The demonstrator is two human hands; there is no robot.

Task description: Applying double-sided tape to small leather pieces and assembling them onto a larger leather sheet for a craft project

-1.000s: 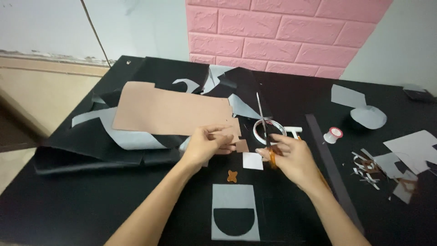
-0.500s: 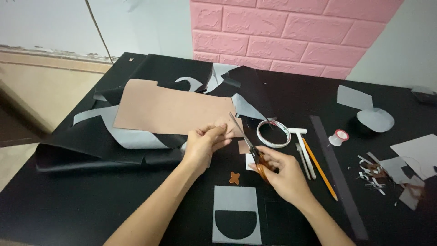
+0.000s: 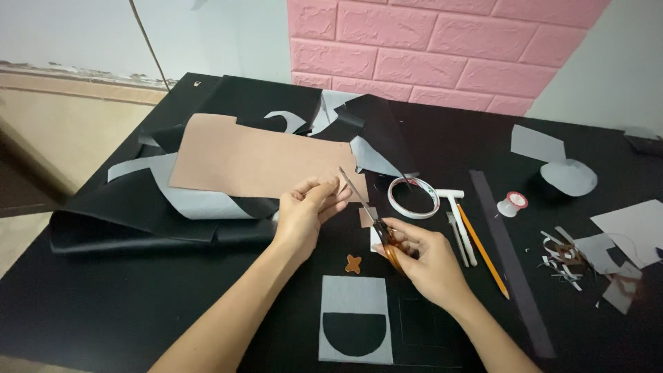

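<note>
R hand (image 3: 421,255) brought scissors (image 3: 369,211) to L-held piece (image 3: 353,188)

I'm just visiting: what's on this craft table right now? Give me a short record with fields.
Left hand: left hand pinches the edge of a tan sheet
Right hand: right hand grips scissors, blades open at the sheet's edge
Near the hands: small brown cross-shaped cutout; grey card with black half-circle
Right of the hands: tape ring, yellow pencil, dark ruler, small spool
Surface: black table
</note>
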